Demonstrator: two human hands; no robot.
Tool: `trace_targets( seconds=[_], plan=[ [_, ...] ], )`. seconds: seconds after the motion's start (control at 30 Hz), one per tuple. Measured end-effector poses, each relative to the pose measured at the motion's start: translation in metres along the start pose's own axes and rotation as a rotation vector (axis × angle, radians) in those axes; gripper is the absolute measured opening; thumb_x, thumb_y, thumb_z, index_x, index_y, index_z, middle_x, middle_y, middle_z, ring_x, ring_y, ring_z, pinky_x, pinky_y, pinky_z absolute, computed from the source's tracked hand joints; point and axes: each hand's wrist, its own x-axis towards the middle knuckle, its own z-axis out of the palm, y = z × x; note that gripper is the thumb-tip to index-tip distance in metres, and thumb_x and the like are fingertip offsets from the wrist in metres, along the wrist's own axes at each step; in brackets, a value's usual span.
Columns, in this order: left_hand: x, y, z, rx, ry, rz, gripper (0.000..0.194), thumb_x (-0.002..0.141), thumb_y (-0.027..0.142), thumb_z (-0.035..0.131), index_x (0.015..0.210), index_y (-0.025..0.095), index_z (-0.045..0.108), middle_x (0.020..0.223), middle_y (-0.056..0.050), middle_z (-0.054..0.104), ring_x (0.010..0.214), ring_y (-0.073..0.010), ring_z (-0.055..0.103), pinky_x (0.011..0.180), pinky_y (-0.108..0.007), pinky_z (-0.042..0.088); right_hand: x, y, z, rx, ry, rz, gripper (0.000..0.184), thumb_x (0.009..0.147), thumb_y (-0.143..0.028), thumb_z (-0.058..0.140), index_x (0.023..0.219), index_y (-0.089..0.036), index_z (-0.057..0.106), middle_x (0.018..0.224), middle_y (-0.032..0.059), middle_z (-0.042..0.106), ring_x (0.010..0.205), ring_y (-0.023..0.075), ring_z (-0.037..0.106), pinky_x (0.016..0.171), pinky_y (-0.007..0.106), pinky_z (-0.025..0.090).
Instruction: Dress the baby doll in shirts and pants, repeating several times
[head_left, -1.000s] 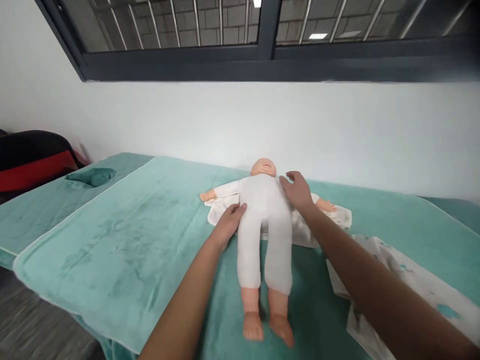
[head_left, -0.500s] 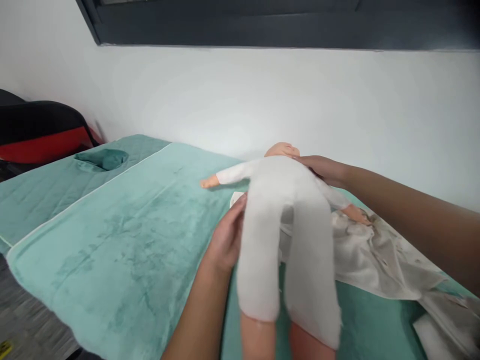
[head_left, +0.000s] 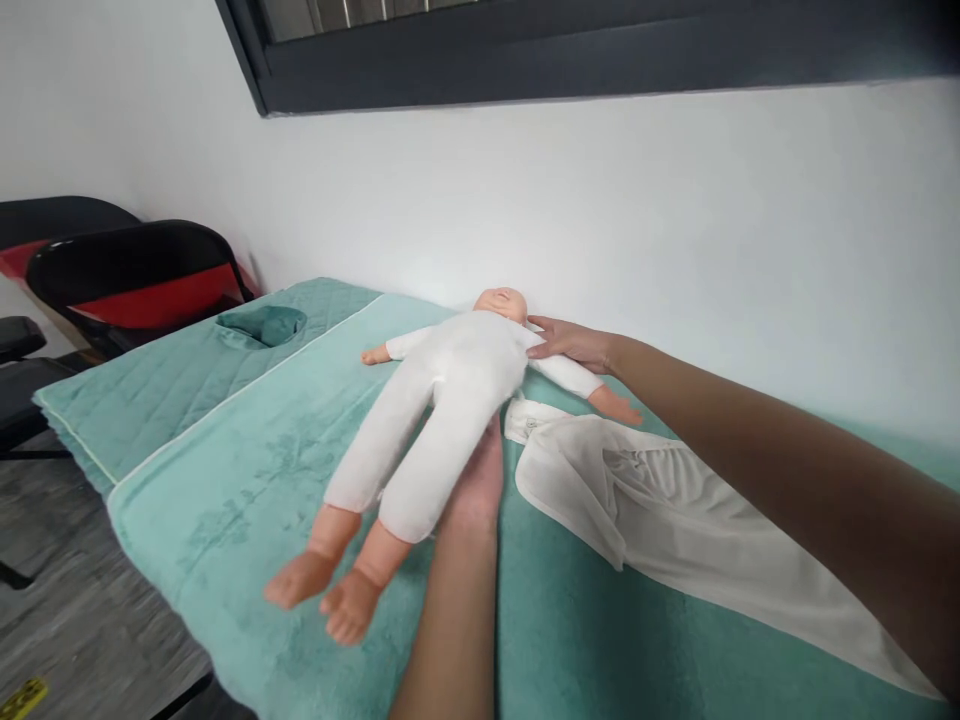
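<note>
White fabric covers the trunk and limbs of a baby doll [head_left: 472, 365], which is seen face up over a teal plush blanket [head_left: 247, 500], its head at the far side near the wall [head_left: 637, 200] and its bare feet directed toward the near left. The arms are spread to either side; whether the feet are touching the blanket cannot be told. The doll's shoulder on the right is held between the thumb and fingers of the right hand [head_left: 574, 342]. The left hand [head_left: 478, 480] is placed beneath the hip and thigh from the near side; its fingers are hidden by the doll, so how far they are closed cannot be determined. A white cloth [head_left: 675, 510], creased and partly folded, is laid to the right of the doll and is partly crossed by the right forearm. At the far left, a quilted teal cover [head_left: 157, 375] with a sunken hollow [head_left: 262, 326] is shown, bordered by a black-and-red folding chair [head_left: 142, 265]. A dark window frame [head_left: 525, 70] is set above.
</note>
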Motion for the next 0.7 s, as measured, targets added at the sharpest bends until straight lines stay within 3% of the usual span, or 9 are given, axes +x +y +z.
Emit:
trace_targets(
  seconds=[0.1,0.2,0.3,0.4,0.47,0.57,0.63,0.7],
  plan=[
    [0.005,-0.005,-0.001,-0.139,0.047,0.078,0.047,0.099,0.041,0.023,0.128,0.026,0.058,0.132,-0.006,0.063,0.126,-0.0202,0.055,0.098,-0.04,0.052,0.006,0.005,0.007,0.013,-0.033,-0.076,0.09,0.064,-0.018,0.084,0.144,-0.025,0.042,0.138,0.0088,0.059,0.115,0.0257,0.063,0.104,0.044,0.05],
    [0.001,-0.017,-0.004,-0.198,0.123,0.015,0.039,0.098,0.032,0.029,0.116,0.025,0.063,0.129,-0.007,0.064,0.122,-0.0178,0.058,0.098,-0.038,0.052,0.008,0.003,0.012,-0.064,0.024,-0.135,0.086,0.063,-0.022,0.085,0.14,-0.026,0.048,0.135,0.0061,0.061,0.12,0.027,0.06,0.105,0.045,0.048],
    [-0.009,-0.028,-0.002,-0.275,0.139,-0.176,0.023,0.091,0.022,0.044,0.103,0.022,0.065,0.125,-0.009,0.065,0.121,-0.0175,0.059,0.1,-0.037,0.051,0.002,0.006,0.01,-0.244,0.195,-0.101,0.08,0.067,-0.032,0.083,0.139,-0.024,0.05,0.129,0.0073,0.065,0.119,0.0286,0.059,0.105,0.046,0.047],
    [-0.021,-0.034,0.005,-0.255,0.108,-0.322,0.022,0.083,0.013,0.056,0.102,0.02,0.063,0.131,-0.01,0.062,0.124,-0.0163,0.058,0.105,-0.033,0.048,-0.025,0.02,-0.001,-0.495,0.404,0.034,0.063,0.079,-0.045,0.07,0.134,-0.02,0.052,0.124,0.0115,0.066,0.112,0.0281,0.061,0.098,0.043,0.049],
    [-0.027,-0.035,0.01,-0.095,0.051,-0.304,0.024,0.083,0.015,0.059,0.107,0.02,0.062,0.133,-0.01,0.061,0.125,-0.0171,0.057,0.108,-0.034,0.044,-0.06,0.036,-0.012,-0.71,0.483,0.123,0.047,0.086,-0.051,0.057,0.12,-0.018,0.059,0.115,0.0117,0.069,0.099,0.0255,0.064,0.085,0.037,0.051],
    [-0.034,-0.036,0.015,0.4,-0.116,-0.175,0.025,0.085,0.021,0.058,0.109,0.019,0.063,0.129,-0.01,0.063,0.127,-0.0227,0.054,0.114,-0.041,0.036,-0.13,0.062,-0.027,-1.128,0.526,0.272,0.041,0.089,-0.059,0.046,0.086,-0.021,0.061,0.084,0.0069,0.07,0.077,0.0228,0.062,0.068,0.033,0.045],
    [-0.036,-0.038,0.015,0.748,-0.25,-0.008,0.027,0.085,0.022,0.057,0.111,0.018,0.064,0.129,-0.012,0.062,0.135,-0.0267,0.045,0.119,-0.044,0.027,-0.175,0.072,-0.027,-1.27,0.55,0.388,0.044,0.089,-0.062,0.041,0.081,-0.022,0.058,0.075,0.0065,0.066,0.068,0.0232,0.06,0.062,0.033,0.04],
    [-0.037,-0.041,0.013,0.972,-0.345,0.149,0.034,0.085,0.027,0.059,0.117,0.017,0.062,0.135,-0.015,0.058,0.143,-0.029,0.032,0.121,-0.044,0.02,-0.21,0.074,-0.013,-1.317,0.522,0.433,0.039,0.089,-0.061,0.044,0.083,-0.025,0.058,0.078,0.0071,0.067,0.069,0.0256,0.061,0.06,0.033,0.037]
  ],
)
